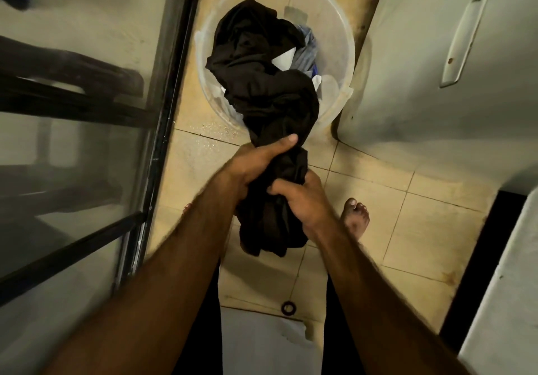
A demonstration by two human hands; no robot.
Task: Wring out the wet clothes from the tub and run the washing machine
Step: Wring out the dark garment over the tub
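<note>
Over the tiled floor (407,200), in the head view, I have both hands closed on one black garment (273,104). My left hand (256,162) wraps the twisted neck of cloth on the tub side, thumb laid along it. My right hand (302,200) sits just beside it, nearer my body, fingers curled fully round the same bundle. I judge the two fists are set this close so they can turn against each other and squeeze water from the stretch between them. The far part of the garment lies piled in the tub, so what is wrung out should mostly drop there or on the tiles. A loose tail hangs below my right hand.

The tub (337,19) is a clear round plastic one on the floor, just beside a white appliance (422,69) on my right; whether that is the washing machine I cannot tell. Inside, beside the black cloth, lie blue-grey clothes (308,51) and a white piece (283,60). I can make out no standing water. My bare foot (356,214) stands apart from the tub.
</note>
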